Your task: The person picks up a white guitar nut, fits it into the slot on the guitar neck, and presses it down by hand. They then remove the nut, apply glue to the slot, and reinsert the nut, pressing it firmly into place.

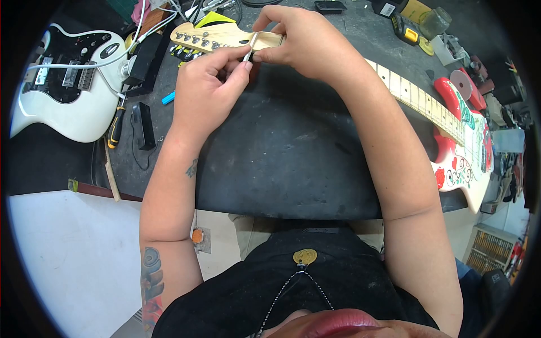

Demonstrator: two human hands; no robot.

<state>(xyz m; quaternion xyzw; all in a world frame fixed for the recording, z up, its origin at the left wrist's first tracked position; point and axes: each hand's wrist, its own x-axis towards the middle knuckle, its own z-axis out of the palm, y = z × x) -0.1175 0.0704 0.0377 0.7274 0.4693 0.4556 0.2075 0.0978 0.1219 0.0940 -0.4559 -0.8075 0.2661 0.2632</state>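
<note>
A red and white painted electric guitar (462, 146) lies across the dark workbench (282, 152), its maple neck running up left to the headstock (211, 36) with chrome tuners. My left hand (211, 79) pinches the lower end of a thin pale strip (250, 46) set across the neck near the nut. My right hand (298, 39) lies over the neck just right of the strip, with its fingertips pressing on the strip's upper part. The nut area is mostly hidden by the fingers.
A white guitar with a black pickguard (67, 79) lies at the left with white cables over it. A black box (145, 124), a yellow-handled screwdriver (115, 127) and a blue marker (168, 97) sit beside it. Small tools and containers (417, 22) crowd the far right edge.
</note>
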